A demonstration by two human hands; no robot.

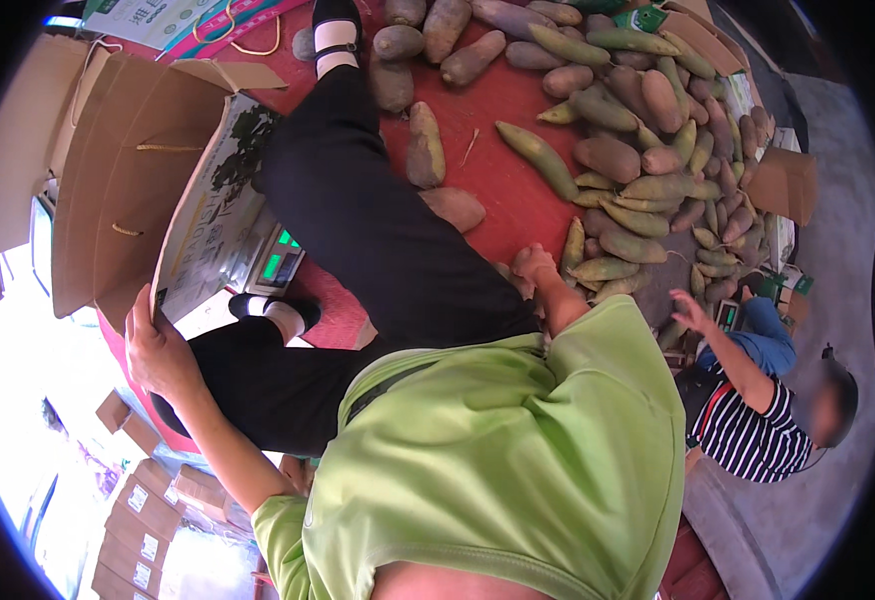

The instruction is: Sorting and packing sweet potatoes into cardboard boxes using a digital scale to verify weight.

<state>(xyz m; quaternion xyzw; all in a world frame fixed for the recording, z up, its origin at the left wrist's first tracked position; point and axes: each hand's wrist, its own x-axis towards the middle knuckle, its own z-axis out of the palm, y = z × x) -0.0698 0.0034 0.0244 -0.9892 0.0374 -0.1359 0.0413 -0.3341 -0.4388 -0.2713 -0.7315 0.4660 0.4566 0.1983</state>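
Note:
My left hand grips the lower edge of an open cardboard box at the left, its thumb and fingers closed on the board. The box has a printed white side with a dark leafy picture, and its flaps stand open; its inside is mostly hidden. Beside it shows a digital scale with a green-lit display. My right hand reaches down past my knee to the near edge of a radish heap. Its fingers are curled, and what lies under them is mostly hidden. A loose radish lies left of it.
Green and brownish radishes spread over a red mat. At the right a co-worker in a striped shirt holds a hand over the heap, next to another open box. Stacked cartons stand at the lower left.

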